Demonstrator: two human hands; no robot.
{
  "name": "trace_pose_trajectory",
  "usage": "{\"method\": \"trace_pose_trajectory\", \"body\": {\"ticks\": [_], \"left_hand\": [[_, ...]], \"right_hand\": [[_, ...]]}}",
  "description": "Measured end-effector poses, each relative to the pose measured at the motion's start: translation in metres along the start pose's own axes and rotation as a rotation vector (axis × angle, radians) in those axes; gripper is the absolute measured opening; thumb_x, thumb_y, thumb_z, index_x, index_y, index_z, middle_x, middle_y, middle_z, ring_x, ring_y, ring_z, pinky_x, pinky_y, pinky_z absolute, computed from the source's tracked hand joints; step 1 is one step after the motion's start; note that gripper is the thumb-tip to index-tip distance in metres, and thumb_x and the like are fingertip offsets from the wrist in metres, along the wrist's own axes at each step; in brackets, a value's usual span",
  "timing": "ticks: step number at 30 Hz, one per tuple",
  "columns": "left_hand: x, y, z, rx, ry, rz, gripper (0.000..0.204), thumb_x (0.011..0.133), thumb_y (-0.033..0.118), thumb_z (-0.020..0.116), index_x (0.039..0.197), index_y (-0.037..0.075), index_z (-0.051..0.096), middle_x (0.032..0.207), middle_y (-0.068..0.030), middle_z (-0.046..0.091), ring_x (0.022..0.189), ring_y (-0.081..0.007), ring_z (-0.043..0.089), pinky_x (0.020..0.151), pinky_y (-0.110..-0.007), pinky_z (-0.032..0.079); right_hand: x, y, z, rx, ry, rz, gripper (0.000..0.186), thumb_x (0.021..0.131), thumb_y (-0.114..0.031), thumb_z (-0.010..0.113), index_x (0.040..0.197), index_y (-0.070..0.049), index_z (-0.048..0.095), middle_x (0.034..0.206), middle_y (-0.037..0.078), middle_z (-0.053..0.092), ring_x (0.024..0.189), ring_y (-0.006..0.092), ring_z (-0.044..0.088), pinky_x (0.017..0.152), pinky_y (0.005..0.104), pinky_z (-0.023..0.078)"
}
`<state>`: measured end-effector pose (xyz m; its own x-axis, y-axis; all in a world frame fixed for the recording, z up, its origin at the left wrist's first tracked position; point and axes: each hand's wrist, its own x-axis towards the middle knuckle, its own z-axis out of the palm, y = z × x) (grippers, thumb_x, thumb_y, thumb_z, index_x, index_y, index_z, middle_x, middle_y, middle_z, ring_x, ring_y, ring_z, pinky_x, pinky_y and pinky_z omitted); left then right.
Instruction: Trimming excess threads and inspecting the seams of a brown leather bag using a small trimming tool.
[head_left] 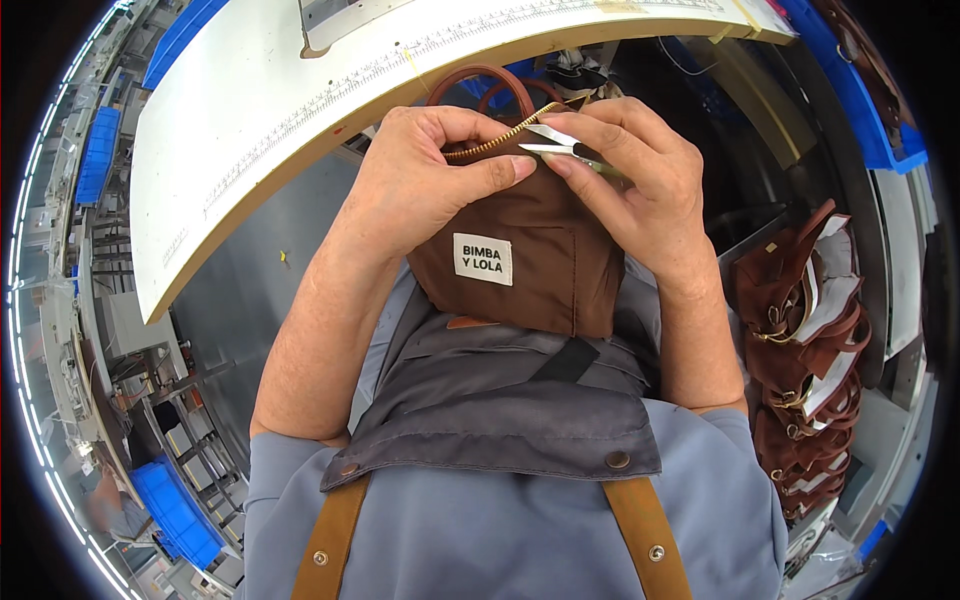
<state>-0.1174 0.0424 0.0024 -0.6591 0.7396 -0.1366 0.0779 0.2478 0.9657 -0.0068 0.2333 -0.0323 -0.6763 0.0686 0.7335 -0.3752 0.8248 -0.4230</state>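
A brown fabric bag with a white label patch rests on my lap against the grey apron. Its rounded reddish-brown handles rise at the far side. Along the opening runs a zipper with brass-coloured teeth. My left hand pinches the bag's edge at the zipper between thumb and fingers. In my right hand is a small pair of thread snips, blades pointing left and slightly apart beside the zipper. The bag's inside is hidden.
A white worktable with a printed ruler along its edge curves across the far side. Several brown leather bags hang or lie stacked at the right. A blue bin stands far right; another blue bin is at lower left.
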Motion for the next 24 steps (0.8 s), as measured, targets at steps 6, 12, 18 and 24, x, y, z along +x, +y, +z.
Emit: {"method": "trace_pose_trajectory", "body": {"ticks": [6,12,18,24], "left_hand": [[0.0,-0.001,0.0,-0.01,-0.001,0.008,0.018,0.082,0.009,0.083,0.096,0.0,0.075,0.083,-0.0012,0.072,0.073,-0.0042,0.062,0.068,-0.02,0.048],[-0.001,0.002,0.001,0.008,-0.002,-0.004,0.018,0.082,0.009,0.083,0.095,0.0,0.075,0.082,-0.0005,0.072,0.073,-0.0037,0.061,0.067,-0.019,0.047],[-0.002,-0.001,0.001,0.016,0.002,0.018,0.018,0.082,0.01,0.083,0.095,0.0,0.075,0.082,0.0001,0.071,0.072,-0.0032,0.06,0.067,-0.019,0.046],[-0.001,0.002,0.0,0.027,0.006,-0.006,0.018,0.082,0.01,0.083,0.095,0.0,0.075,0.082,-0.0001,0.071,0.072,-0.0033,0.06,0.067,-0.019,0.046]], "right_hand": [[0.001,0.001,0.0,-0.005,-0.006,-0.024,0.026,0.077,-0.018,0.081,0.102,-0.014,0.076,0.09,0.001,0.07,0.066,0.0164,0.067,0.054,0.0275,0.052],[-0.001,-0.001,0.001,-0.017,0.001,-0.008,0.025,0.077,-0.018,0.081,0.102,-0.014,0.075,0.09,0.001,0.07,0.067,0.0167,0.067,0.054,0.0279,0.052],[0.0,-0.001,0.002,-0.007,0.002,-0.02,0.026,0.078,-0.019,0.081,0.102,-0.014,0.075,0.089,0.0,0.07,0.067,0.0155,0.067,0.053,0.0274,0.05],[-0.005,-0.006,0.01,-0.211,0.109,-0.117,0.022,0.079,-0.02,0.08,0.1,-0.015,0.076,0.087,-0.004,0.071,0.064,0.0117,0.065,0.05,0.0257,0.043]]}}
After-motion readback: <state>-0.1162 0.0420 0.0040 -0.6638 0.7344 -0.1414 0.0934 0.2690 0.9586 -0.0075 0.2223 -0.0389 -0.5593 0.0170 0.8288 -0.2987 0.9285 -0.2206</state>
